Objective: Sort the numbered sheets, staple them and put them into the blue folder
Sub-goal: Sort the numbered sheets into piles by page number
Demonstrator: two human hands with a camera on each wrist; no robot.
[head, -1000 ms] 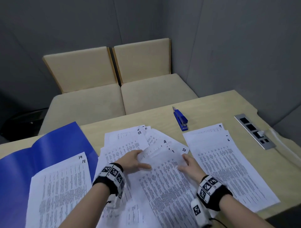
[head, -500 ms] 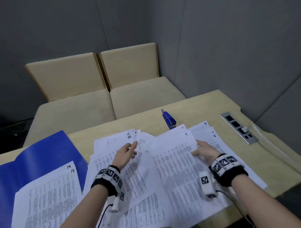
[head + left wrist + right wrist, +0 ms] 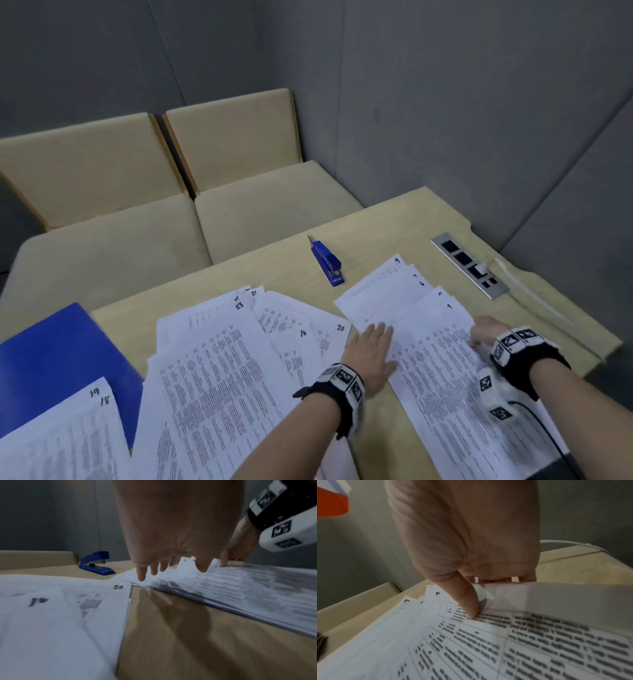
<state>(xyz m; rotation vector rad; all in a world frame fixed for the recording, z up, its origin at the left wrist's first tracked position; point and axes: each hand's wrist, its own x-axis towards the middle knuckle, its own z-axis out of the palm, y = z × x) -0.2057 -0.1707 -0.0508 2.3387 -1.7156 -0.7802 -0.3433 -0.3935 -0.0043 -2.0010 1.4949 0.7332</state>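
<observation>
Printed sheets lie in three piles on the wooden table (image 3: pixel 383 222). The right pile (image 3: pixel 431 346) has sheet 1 on top, with 9, 7 and 6 fanned out behind. My left hand (image 3: pixel 375 337) lies flat, fingers straight, on this pile's left edge (image 3: pixel 154 580). My right hand (image 3: pixel 479 334) pinches the pile's right edge, thumb (image 3: pixel 469 605) on top and fingers under a lifted paper edge (image 3: pixel 556 596). The middle pile (image 3: pixel 219 370) shows 23, 21, 16 and 20. Sheets 19 and 18 (image 3: pixel 68 438) lie on the open blue folder (image 3: pixel 51 353). The blue stapler (image 3: pixel 327 263) sits behind the piles.
A metal socket panel (image 3: pixel 469 263) is set into the table at the far right, with a white cable (image 3: pixel 534 301) running along the right edge. Two beige bench seats (image 3: pixel 171 240) stand behind the table, against grey walls. Bare wood shows between the middle and right piles (image 3: pixel 171 628).
Sheet 1 went from the middle pile to the top of the right pile, carried by my right hand. My left hand followed rightward and now lies on that pile's left edge.
</observation>
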